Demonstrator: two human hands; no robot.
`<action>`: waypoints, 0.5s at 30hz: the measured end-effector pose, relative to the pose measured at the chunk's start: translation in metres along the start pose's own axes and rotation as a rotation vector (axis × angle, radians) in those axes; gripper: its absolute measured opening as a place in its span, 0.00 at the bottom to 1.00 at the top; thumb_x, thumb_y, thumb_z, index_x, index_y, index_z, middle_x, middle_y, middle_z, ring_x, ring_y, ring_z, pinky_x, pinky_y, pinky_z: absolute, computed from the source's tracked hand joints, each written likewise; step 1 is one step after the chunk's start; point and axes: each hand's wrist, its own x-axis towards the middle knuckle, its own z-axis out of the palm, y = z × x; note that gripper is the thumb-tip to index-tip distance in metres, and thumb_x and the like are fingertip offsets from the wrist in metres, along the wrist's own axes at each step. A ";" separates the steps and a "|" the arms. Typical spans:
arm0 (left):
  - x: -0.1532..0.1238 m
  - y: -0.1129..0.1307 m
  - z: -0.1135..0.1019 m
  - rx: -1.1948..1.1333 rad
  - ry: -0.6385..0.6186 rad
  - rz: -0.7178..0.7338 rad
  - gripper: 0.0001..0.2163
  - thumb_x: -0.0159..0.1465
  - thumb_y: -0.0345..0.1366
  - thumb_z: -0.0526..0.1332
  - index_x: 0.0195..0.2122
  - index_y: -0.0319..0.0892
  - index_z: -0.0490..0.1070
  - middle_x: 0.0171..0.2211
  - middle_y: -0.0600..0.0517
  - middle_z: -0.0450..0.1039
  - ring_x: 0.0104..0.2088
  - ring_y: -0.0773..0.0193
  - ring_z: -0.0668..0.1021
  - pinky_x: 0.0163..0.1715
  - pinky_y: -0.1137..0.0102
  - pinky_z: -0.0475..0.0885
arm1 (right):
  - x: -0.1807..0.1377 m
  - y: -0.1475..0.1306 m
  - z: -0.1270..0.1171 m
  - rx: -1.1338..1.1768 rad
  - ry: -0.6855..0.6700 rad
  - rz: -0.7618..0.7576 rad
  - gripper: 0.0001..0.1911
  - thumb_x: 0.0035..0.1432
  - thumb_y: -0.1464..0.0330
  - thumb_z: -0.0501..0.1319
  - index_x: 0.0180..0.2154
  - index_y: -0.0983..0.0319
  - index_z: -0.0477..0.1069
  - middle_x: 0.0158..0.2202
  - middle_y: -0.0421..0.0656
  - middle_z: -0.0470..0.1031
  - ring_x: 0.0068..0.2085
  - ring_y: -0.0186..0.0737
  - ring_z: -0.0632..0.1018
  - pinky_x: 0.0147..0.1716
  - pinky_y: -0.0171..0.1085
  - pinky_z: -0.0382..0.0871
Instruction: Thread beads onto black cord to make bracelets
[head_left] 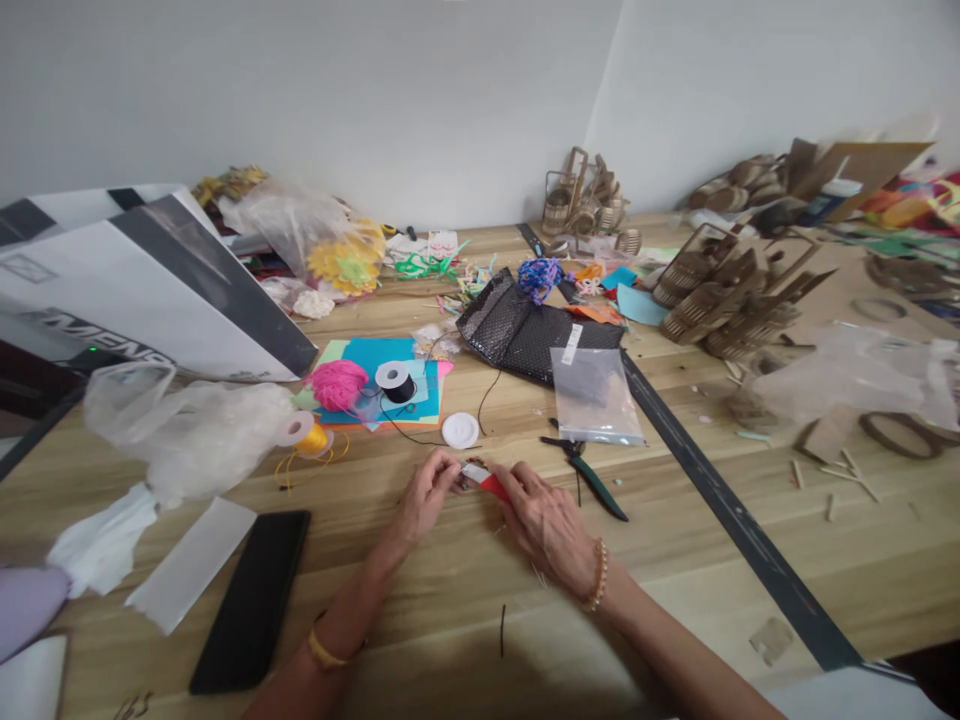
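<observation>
Near the middle of the table, my right hand (544, 520), with a beaded bracelet at its wrist, is closed around a small red-and-white object (489, 483). Its kind is hard to make out. My left hand (429, 492) pinches something small and dark at the far end of that object, mostly hidden by the fingertips. A white round lid (460, 431) lies just beyond my hands. Past it stands a spool of black cord (395, 381), with loose cord trailing over the table. To the right of my right hand lie dark green-handled pliers (592, 482).
Coloured paper sheets (390, 350) lie under a pink yarn ball (339, 385). A yellow thread spool (306, 435), black phone (251, 600) and white box (150, 290) are left. A clear bag (598, 395), black bubble mailer (517, 335) and small woven baskets (720, 290) are right.
</observation>
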 end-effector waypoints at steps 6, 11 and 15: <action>0.003 -0.005 0.000 -0.092 0.010 -0.030 0.14 0.57 0.48 0.63 0.28 0.40 0.68 0.26 0.52 0.73 0.28 0.65 0.74 0.31 0.71 0.68 | 0.000 0.002 0.004 0.019 0.027 -0.007 0.22 0.63 0.71 0.51 0.58 0.59 0.57 0.44 0.47 0.69 0.37 0.39 0.74 0.29 0.33 0.61; 0.002 -0.001 0.000 -0.164 0.038 -0.050 0.13 0.55 0.44 0.65 0.24 0.39 0.69 0.39 0.47 0.76 0.33 0.64 0.75 0.33 0.72 0.68 | 0.001 0.004 0.008 0.046 0.048 0.002 0.20 0.63 0.70 0.51 0.57 0.59 0.59 0.44 0.47 0.69 0.38 0.38 0.74 0.29 0.32 0.61; 0.001 0.000 0.001 -0.189 0.072 -0.085 0.12 0.54 0.42 0.66 0.25 0.39 0.69 0.28 0.50 0.76 0.29 0.65 0.74 0.33 0.71 0.68 | 0.001 0.004 0.009 0.056 0.057 0.000 0.20 0.64 0.70 0.50 0.57 0.59 0.59 0.44 0.47 0.70 0.38 0.38 0.74 0.29 0.32 0.61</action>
